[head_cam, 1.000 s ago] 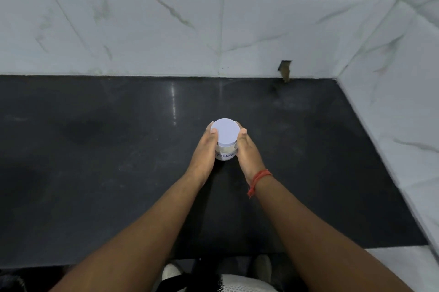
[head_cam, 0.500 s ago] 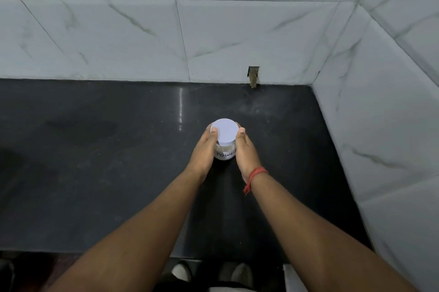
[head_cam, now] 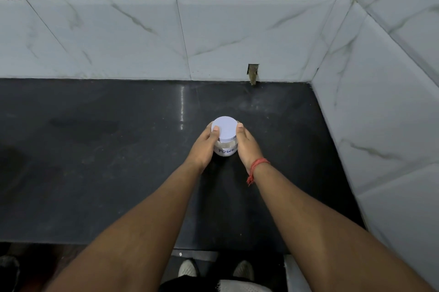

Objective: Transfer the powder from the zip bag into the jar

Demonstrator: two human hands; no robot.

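From the head camera, you stand in front of a black countertop [head_cam: 95, 173] that meets white marble-pattern wall tiles [head_cam: 118, 37] at the back and on the right side. The jar [head_cam: 225, 146] stands upright on the countertop, a little right of the middle, and it is closed with a pale round lid [head_cam: 224, 129]. Your left hand [head_cam: 204, 146] wraps the left side of the jar, with the thumb resting on the edge of the lid. Your right hand [head_cam: 247, 146] wraps the right side in the same way, thumb up beside the lid, so both hands are curled closed on the jar. Through the clear wall you can see some light powder [head_cam: 225, 142] under the lid, and a white label [head_cam: 225, 151] with blue handwritten letters, partly hidden by your hands. A red thread bracelet [head_cam: 257, 165] is around your right wrist. A small chipped hole [head_cam: 253, 74] shows in the back tile near the corner.
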